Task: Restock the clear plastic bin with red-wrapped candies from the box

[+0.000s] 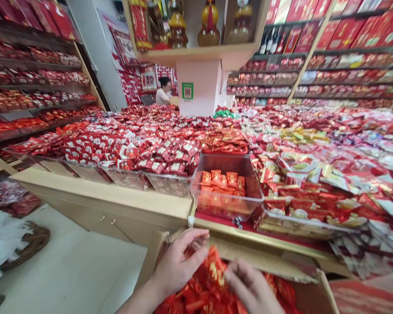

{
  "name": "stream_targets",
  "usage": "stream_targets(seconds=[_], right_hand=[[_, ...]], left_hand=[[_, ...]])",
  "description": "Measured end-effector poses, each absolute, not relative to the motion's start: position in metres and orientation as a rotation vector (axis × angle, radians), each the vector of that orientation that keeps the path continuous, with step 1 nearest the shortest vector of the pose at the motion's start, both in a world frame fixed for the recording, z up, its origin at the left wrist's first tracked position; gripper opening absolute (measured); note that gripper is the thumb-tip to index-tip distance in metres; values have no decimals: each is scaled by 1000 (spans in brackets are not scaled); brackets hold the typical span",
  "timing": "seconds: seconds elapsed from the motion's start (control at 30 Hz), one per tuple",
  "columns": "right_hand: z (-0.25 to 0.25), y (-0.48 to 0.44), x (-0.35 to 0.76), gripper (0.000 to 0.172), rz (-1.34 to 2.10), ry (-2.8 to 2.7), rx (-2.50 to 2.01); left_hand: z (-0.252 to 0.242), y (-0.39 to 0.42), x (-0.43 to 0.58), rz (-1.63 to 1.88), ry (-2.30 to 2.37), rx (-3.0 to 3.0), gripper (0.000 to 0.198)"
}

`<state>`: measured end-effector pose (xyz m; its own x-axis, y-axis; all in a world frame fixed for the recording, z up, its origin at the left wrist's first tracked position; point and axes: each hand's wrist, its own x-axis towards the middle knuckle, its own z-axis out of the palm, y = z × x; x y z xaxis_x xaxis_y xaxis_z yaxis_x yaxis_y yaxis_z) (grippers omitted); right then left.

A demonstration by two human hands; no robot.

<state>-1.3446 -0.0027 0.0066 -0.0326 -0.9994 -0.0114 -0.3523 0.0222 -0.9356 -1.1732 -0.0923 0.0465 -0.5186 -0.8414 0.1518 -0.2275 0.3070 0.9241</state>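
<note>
My right hand (250, 285) pinches the right edge of a small red packet (214, 268) with gold print. It is held upright over an open cardboard box (325, 290). Just left of the packet is my left hand (183, 257), its thumb and forefinger apart and curved. The thumb tip is close to the packet; I cannot tell if it touches. Many like red packets (196, 296) fill the box below both hands. Beyond the box, a clear plastic bin (227, 207) stands on the counter with orange-red packets (222, 179) in rows at its back.
Bins heaped with red packets (163, 155) line the counter (118, 187) at left; more packets (301, 205) are heaped at right. A pink pillar (198, 67) rises behind. Stocked shelves stand on both sides. A person (163, 91) is in the background. White plastic bags (6, 244) lie at left.
</note>
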Motion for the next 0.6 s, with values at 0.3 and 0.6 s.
stream_targets(seconds=[0.3,0.6], right_hand=[[49,-24,-1346,29,-1371,1351,-1074],[41,-26,-1348,31,-1374,1201,-929]], left_hand=[[67,-87,-1211,-1939,-1144,932,18],[60,-88,-1209,-1821,-1300,927,24]])
